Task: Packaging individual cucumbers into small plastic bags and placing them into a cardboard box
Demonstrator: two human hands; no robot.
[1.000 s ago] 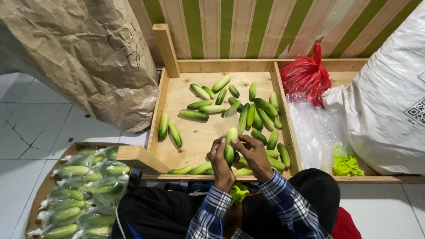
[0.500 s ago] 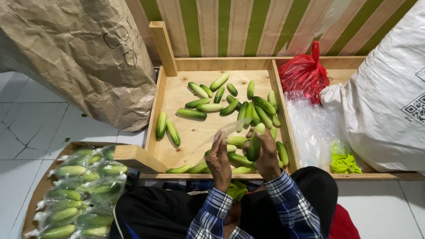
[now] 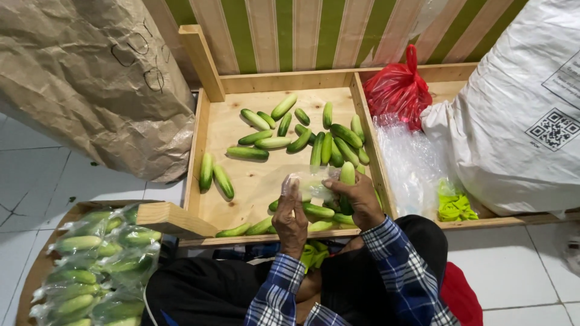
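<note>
The person's right hand (image 3: 361, 202) is gripping a pale green cucumber (image 3: 347, 175) upright, just inside the right wall of the wooden tray (image 3: 199, 151), and the left hand (image 3: 291, 214) is pinching the near edge of a clear plastic bag (image 3: 309, 182), holding it stretched between the two hands. A second ago both hands were closed round that cucumber lower down, close to the tray's near rim; half a second ago the right hand was carrying it off to the right while the left was lifting the thin film. Now the film is spreading open beside the cucumber's tip, so I would judge the cucumber is about to be slid in rather than already bagged.

Under the hands, near the tray's front rim, several loose cucumbers are lying flat. A larger scatter of loose cucumbers (image 3: 326, 142) is lying further back in the tray, toward its far wall, and two more are resting apart near its left wall.

Right of the tray, beyond its divider, a heap of clear bags (image 3: 411, 169) is sitting below a knotted red bag (image 3: 396, 90), with green ties (image 3: 454, 206) in the near corner and a big white sack (image 3: 513, 115) leaning over them. Left of the tray, bagged cucumbers (image 3: 90, 265) are piling up in a second tray, and a crumpled brown paper sack (image 3: 90, 78) is standing behind.
</note>
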